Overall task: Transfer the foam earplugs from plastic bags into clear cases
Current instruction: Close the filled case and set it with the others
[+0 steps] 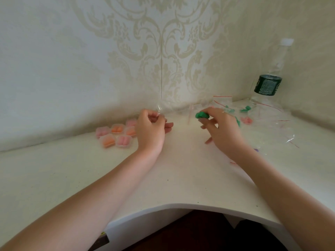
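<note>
While both forearms reached out over the white table (181, 187), the left hand (150, 131) sat just right of a cluster of filled clear cases (116, 134), w/ orange and pink plugs inside. Its fingers were curled, thumb and forefinger pinching the edge of a clear plastic bag (160, 110) that rose toward the far wall; the other fingers were loosely bent, tips pointing right.

Approx. level with it, well apart to the right, the right hand (220, 127) pinched green foam earplugs (202, 115) at its far-left fingertips, lifted off the table. Remaining fingers were half spread, pointing down and left. Couldn't tell how many plugs were in that pinch.

Beyond and right of the right hand lay a heap of clear zip bags (253, 113) w/ red seal lines, some holding green plugs, one holding pink plugs (246, 120). More empty bags trailed nearer on the right side. At the far right corner stood a clear water bottle (268, 84) w/ a dark green label, against patterned wallpaper (163, 42).
</note>
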`<action>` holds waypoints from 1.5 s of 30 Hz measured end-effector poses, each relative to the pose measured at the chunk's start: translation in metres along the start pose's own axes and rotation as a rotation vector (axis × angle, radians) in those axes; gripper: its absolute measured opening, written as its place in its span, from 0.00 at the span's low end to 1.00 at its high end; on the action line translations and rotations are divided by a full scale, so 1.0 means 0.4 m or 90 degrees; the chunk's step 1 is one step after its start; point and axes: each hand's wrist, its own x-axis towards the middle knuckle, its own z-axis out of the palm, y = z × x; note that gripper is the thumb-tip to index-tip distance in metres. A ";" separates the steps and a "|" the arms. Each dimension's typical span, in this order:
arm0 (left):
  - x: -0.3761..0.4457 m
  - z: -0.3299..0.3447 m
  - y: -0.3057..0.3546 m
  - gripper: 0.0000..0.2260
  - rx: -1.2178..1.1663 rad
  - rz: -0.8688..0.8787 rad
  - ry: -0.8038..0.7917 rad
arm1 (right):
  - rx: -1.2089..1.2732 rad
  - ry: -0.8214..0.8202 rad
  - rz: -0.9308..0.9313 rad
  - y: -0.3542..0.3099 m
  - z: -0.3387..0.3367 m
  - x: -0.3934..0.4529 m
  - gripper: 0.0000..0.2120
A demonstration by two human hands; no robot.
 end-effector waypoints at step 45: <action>0.178 0.138 -0.050 0.14 0.668 0.418 -0.365 | -0.122 0.089 0.031 0.022 -0.018 0.020 0.07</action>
